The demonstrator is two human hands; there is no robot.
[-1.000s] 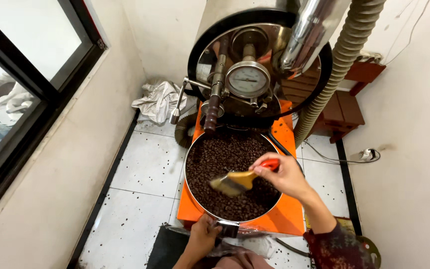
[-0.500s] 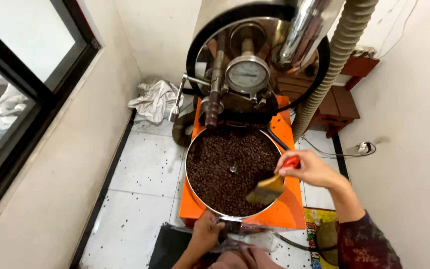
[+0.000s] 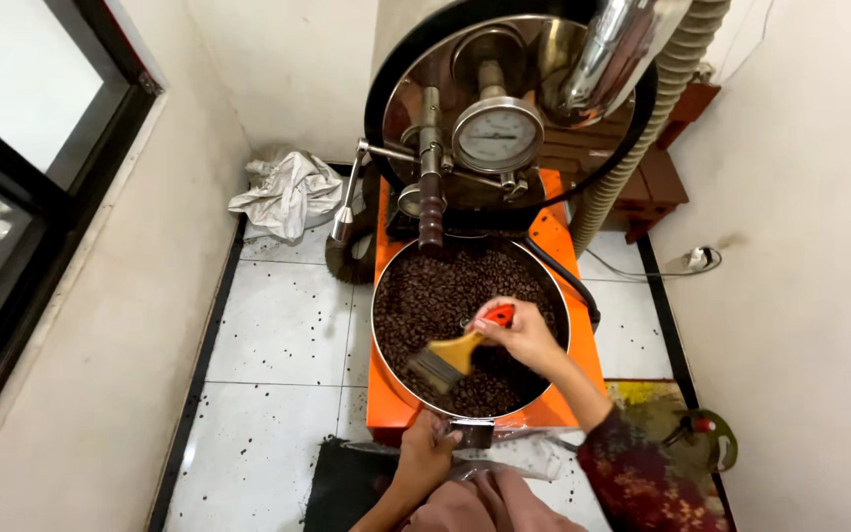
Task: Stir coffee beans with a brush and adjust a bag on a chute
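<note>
A round metal cooling tray [image 3: 382, 296] full of dark roasted coffee beans [image 3: 435, 286] sits on the orange base of a coffee roaster [image 3: 554, 232]. My right hand [image 3: 524, 335] is over the tray and grips a brush [image 3: 457, 357] with a wooden body and red handle end; its bristles touch the beans at the near side. My left hand [image 3: 424, 455] is below the tray's front rim, closed on a dark chute or handle [image 3: 472, 432] there, above a plastic bag [image 3: 534, 458].
The roaster drum front with a round gauge [image 3: 497, 135] rises behind the tray. A ribbed hose [image 3: 642, 118] runs up on the right. A crumpled white sack [image 3: 288, 192] lies in the corner. Beans are scattered on the white tiled floor [image 3: 278, 335]. A window [image 3: 22, 177] is left.
My right hand has swept the brush from the tray's right rim back toward its middle front. The view has shifted slightly. My left hand stays at the front rim.
</note>
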